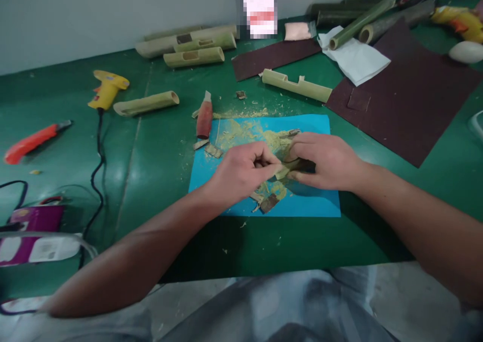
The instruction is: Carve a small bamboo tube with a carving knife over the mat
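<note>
Above a blue sheet (313, 201), my left hand (245, 173) pinches the end of a small pale-green bamboo piece (282, 172) between thumb and fingers. My right hand (324, 161) curls over the other end of the piece, hiding most of it. Yellowish bamboo dust (241, 133) covers the sheet around both hands. Dark bamboo scraps (269, 202) lie on it below my fingers. A red-handled knife (205, 118) rests across the sheet's upper left corner, its blade pointing away from me.
Notched bamboo tubes (194, 57) lie at the back, with another (296, 85) beyond my hands. Maroon sandpaper sheets (407, 100) and a white tissue (354, 60) are to the right. Leftward are a yellow glue gun (106, 90) with its cord and a red cutter (33, 142).
</note>
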`<state>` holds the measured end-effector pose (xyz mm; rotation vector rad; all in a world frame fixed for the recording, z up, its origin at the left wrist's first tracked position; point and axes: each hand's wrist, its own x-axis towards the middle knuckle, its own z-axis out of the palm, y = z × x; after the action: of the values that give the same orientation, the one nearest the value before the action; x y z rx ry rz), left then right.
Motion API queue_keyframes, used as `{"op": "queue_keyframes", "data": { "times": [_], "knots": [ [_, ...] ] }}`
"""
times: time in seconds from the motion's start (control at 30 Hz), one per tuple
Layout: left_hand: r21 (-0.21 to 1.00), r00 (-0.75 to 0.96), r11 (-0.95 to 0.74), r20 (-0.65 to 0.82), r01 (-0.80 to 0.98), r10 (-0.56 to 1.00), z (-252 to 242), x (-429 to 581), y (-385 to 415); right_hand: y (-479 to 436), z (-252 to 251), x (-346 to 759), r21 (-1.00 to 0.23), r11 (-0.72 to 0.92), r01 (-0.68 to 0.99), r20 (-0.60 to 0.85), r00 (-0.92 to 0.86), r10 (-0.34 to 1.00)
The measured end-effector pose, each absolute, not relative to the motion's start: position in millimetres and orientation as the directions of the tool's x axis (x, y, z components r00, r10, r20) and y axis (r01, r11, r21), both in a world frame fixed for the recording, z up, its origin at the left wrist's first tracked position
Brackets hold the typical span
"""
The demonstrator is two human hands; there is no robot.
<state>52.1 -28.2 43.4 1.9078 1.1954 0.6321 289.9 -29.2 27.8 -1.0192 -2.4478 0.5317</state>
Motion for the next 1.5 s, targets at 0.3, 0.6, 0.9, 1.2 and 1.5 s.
{"op": "queue_keyframes", "data": {
  "times": [0.3,0.6,0.9,1.2,1.5],
  "knots": [
    [0.811,0.417,-0.251,0.010,0.528,0.909,45.9,52.3,-26.9,-27.9,27.3,291.0,-0.507,0.666,0.547,0.253,-0.645,0.721],
    [0.833,0.406,-0.238,0.018,0.499,0.914,43.8,50.4,-23.3,-28.5,27.3,291.2,-0.526,0.659,0.537,0.250,-0.643,0.724],
    [0.874,0.435,-0.134,-0.096,0.468,0.895,46.9,50.6,-22.5,-27.9,27.2,289.9,-0.537,0.651,0.536,0.239,-0.643,0.727],
    [0.861,0.460,-0.145,-0.112,0.487,0.881,48.3,48.1,-21.1,-28.0,26.9,290.3,-0.539,0.656,0.528,0.248,-0.645,0.723],
    [0.853,0.521,-0.171,-0.132,0.493,0.843,50.3,48.5,-23.9,-27.5,28.2,289.6,-0.523,0.654,0.547,0.234,-0.645,0.727]
  ]
}}
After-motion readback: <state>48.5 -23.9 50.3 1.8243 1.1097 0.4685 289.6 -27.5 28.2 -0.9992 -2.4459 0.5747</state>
